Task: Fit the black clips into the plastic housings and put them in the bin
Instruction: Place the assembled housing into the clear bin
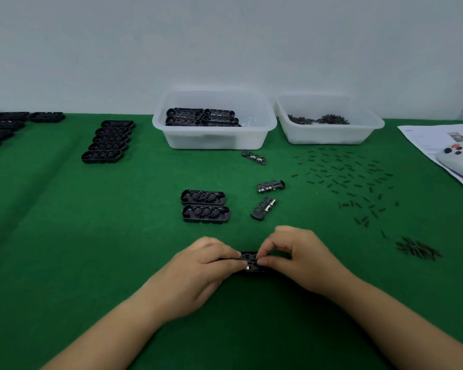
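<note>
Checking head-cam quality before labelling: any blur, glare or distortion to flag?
Head view: wide-angle bend shows at the edges; lighting is soft and even, with faint shadows under the left hand and right hand; no strong glare; the whole frame is slightly soft, so the housing they pinch and the scattered clips lack fine detail; the left bin is readable.

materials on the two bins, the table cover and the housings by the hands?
Two bins: translucent white plastic, probably; contents show dimly through the walls.
Table cover: green felt-like cloth, matte, with soft fold ridges.
Two housings: black moulded plastic, slight sheen on the rims, ribbed inside.
</note>
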